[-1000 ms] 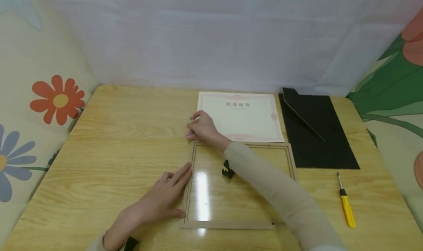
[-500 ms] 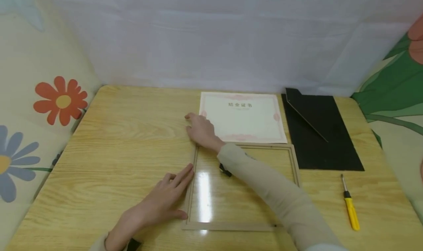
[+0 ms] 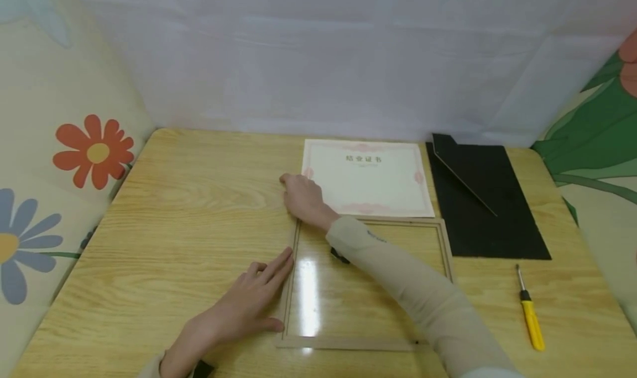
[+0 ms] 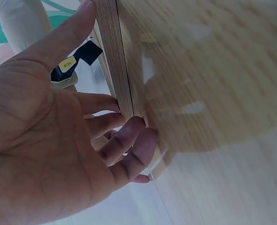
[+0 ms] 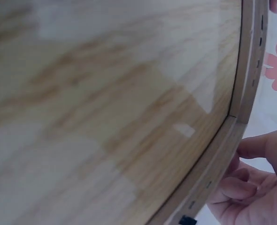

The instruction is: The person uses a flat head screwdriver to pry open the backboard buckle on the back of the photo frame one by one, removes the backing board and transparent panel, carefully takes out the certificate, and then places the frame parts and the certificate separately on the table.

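Observation:
An empty-looking wooden picture frame [image 3: 358,342] lies flat on the table, with glare inside it. My left hand [image 3: 241,303] rests along its left side, fingertips and thumb against the outer edge. In the left wrist view those fingers [image 4: 124,145] meet the wooden strip. My right hand [image 3: 306,198] reaches across the frame to its far left corner, overlapping the certificate's edge. The right wrist view shows this hand [image 5: 256,183] just outside the corner, index finger at the wood and the other fingers loosely bent.
A certificate sheet [image 3: 368,182] lies behind the frame. Right of it is a black backing board [image 3: 497,229] with a raised stand leg. A yellow-handled screwdriver [image 3: 531,323] lies at the right. White cloth [image 3: 318,63] hangs behind the table.
My right hand has turned palm down and come slightly lower at the far left corner, its fingers less visible. The left hand stays at the frame's side. The whole view shifts slightly.

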Demonstrator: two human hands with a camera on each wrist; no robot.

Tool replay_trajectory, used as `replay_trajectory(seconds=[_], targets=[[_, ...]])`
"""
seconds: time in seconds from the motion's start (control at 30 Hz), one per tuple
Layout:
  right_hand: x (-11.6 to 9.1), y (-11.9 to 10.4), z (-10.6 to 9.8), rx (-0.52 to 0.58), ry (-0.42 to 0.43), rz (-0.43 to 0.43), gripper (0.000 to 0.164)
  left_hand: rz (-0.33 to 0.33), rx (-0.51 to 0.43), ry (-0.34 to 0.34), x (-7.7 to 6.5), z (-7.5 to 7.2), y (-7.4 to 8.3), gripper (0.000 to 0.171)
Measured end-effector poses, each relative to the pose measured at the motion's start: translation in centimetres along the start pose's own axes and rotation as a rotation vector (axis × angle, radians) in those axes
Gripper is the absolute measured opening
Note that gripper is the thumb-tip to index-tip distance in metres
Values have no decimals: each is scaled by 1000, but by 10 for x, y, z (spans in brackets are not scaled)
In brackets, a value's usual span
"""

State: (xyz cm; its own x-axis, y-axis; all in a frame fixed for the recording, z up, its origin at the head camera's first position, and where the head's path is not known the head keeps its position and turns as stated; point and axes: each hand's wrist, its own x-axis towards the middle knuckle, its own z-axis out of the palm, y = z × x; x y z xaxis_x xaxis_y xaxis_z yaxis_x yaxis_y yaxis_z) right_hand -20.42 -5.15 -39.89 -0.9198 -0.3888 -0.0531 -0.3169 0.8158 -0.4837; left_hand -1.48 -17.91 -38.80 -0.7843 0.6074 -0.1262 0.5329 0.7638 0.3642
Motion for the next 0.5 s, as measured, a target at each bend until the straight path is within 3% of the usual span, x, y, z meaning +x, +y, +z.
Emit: replay_trajectory(seconds=[0.13, 0.33, 0.5], targets=[[-1, 4, -1, 7, -12, 0, 38, 5, -1, -1, 2, 1, 1, 111], [-3, 2, -4, 122, 21, -41, 47, -23, -6, -31, -1, -3, -3, 110], [-19, -4, -24, 213, 46, -134, 53, -46, -42, -41, 3, -19, -10, 85]])
